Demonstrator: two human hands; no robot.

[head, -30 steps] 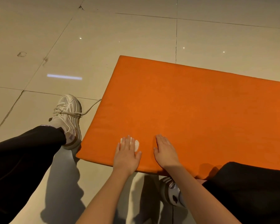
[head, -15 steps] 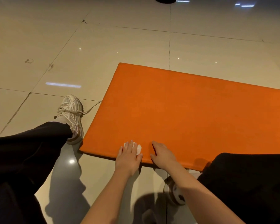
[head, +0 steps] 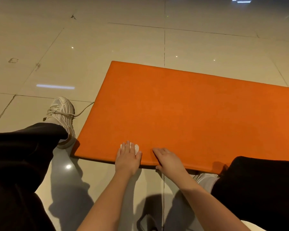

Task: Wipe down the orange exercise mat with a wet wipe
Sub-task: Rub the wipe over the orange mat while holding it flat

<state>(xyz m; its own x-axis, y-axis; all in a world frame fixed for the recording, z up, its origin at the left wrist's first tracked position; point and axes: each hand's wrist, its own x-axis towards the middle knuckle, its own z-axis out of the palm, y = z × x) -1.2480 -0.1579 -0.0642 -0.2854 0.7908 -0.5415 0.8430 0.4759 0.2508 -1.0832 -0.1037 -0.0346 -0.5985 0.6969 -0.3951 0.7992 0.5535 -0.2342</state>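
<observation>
Left hand (head: 128, 160): flat, palm down, fingers straight and close together, pressing a white wet wipe (head: 136, 148) onto the mat, with no curl round it. Wipe: small, crumpled, mostly covered, visible only past the fingertips and on the thumb side.

Right hand (head: 168, 160): just beside the left but not touching it, palm down, fingers relaxed and extended, holding nothing, thumb at the mat's near edge.

Orange exercise mat (head: 190, 114): rectangular slab with a matte, fine-napped surface, rounded corners and visible thickness along the near edge. Lying flat on the floor, both hands on its near edge toward the left corner.

Floor (head: 107, 39): large glossy beige tiles, thin dark grout lines, reflected light spots.

Left of the mat: cream sneaker (head: 62, 112) with mesh upper and ribbed side panels, loose lace (head: 85, 108) running up to the mat's left edge.

Black trouser legs (head: 20, 155): smooth fabric, at both lower sides, the right one overlapping the mat's near edge.
</observation>
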